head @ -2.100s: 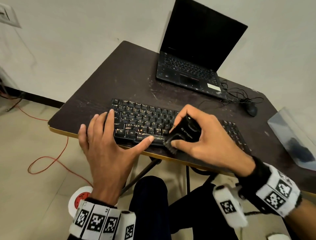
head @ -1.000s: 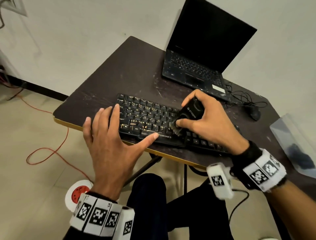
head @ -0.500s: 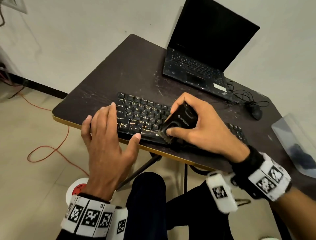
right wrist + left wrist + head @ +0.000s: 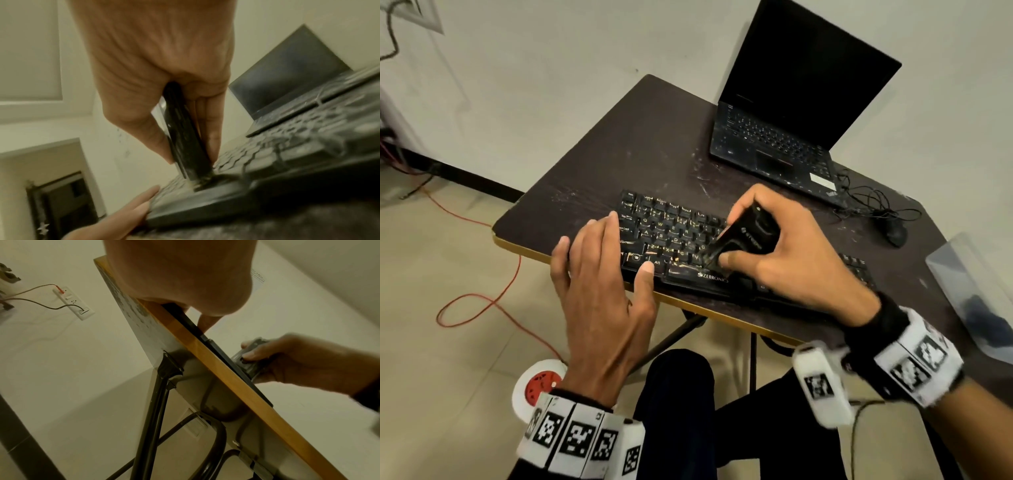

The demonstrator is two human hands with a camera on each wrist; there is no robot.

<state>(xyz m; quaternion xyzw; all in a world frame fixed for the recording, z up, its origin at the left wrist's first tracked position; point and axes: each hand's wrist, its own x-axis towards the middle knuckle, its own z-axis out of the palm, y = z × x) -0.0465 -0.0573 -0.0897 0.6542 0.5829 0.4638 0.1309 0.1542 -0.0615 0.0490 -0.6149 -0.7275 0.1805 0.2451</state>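
A black keyboard (image 4: 671,236) lies along the near edge of a dark brown table (image 4: 640,150). My right hand (image 4: 784,253) grips a small black brush (image 4: 743,236), thumb on one side and fingers on the other, bristles down on the keys near the space bar. In the right wrist view the brush (image 4: 185,139) stands tilted on the keyboard (image 4: 277,162). My left hand (image 4: 599,274) lies flat with straight fingers on the keyboard's left end, thumb (image 4: 645,277) on its front edge. From the left wrist view, the brush (image 4: 246,360) shows above the table's edge (image 4: 205,353).
An open black laptop (image 4: 791,113) with a dark screen stands at the back of the table. A black mouse (image 4: 895,233) and tangled cable lie to its right. A clear plastic item (image 4: 976,294) sits at the right edge. On the floor are an orange cable (image 4: 482,301) and a white-red reel (image 4: 537,383).
The right hand has swept the brush back and forth over the middle keys and now has it near the space bar. The left thumb has drawn in along the keyboard's front edge.
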